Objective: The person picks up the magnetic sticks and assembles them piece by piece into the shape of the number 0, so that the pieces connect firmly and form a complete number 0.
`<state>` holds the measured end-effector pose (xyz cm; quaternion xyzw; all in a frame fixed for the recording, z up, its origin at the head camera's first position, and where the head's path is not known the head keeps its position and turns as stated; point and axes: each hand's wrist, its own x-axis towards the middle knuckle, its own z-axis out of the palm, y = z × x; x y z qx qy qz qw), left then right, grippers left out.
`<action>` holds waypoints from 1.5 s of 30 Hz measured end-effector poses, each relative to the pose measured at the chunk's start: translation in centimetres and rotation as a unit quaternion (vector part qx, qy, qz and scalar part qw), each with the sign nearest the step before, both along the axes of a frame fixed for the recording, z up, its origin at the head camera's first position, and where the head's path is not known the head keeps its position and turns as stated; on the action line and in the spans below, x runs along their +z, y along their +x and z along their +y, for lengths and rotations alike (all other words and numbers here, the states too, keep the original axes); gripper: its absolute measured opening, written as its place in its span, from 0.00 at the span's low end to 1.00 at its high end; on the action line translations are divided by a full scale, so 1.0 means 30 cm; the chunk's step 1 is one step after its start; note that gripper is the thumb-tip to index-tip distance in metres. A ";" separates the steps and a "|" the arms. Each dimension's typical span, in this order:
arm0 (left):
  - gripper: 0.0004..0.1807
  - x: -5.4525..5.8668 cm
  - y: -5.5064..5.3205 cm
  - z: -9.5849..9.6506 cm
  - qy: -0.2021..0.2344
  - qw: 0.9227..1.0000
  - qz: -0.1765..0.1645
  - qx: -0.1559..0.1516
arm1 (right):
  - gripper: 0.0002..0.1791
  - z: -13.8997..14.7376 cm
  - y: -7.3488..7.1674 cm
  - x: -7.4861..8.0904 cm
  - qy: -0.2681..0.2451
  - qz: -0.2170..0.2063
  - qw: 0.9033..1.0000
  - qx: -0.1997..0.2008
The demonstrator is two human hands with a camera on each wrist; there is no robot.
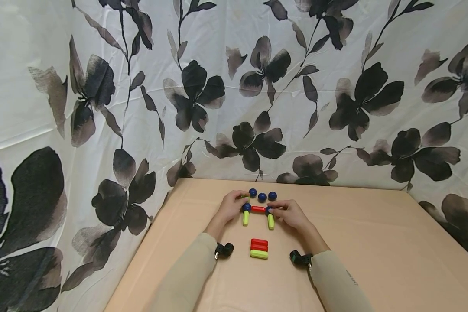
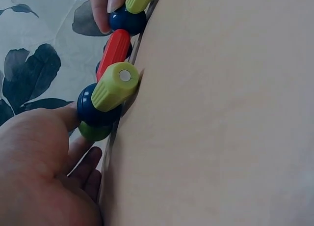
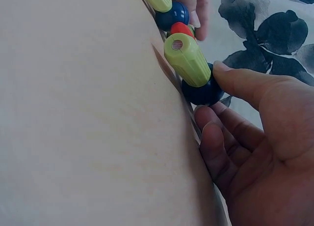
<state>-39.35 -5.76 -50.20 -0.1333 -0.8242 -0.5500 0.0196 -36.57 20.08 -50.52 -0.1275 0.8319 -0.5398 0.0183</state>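
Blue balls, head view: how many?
5: far trio's left ball, middle ball and right ball; near ball at left hand, another ball at right hand. Hands could hide more.

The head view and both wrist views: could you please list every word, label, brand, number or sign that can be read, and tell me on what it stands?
No text can be read in any view.
Right sleeve: a small dark mark, possibly lettering, too small and blurred to read.
I see no lettering on the sticks, the balls, the table or the flowered cloth.
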 end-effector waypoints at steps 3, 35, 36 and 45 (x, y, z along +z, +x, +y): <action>0.13 0.001 -0.001 0.001 -0.003 1.000 0.000 0.001 | 0.17 0.002 0.000 0.000 -0.002 -0.002 1.000 0.000; 0.11 0.007 0.009 -0.013 -0.005 1.000 -0.014 -0.010 | 0.17 -0.004 0.004 -0.009 0.003 -0.003 1.000 -0.009; 0.12 0.007 0.012 -0.018 0.003 1.000 -0.011 -0.011 | 0.17 -0.005 0.007 -0.008 0.002 -0.005 1.000 -0.009; 0.14 0.025 0.038 -0.123 0.033 0.995 -0.019 -0.096 | 0.15 -0.003 0.005 0.004 0.005 -0.008 1.000 -0.007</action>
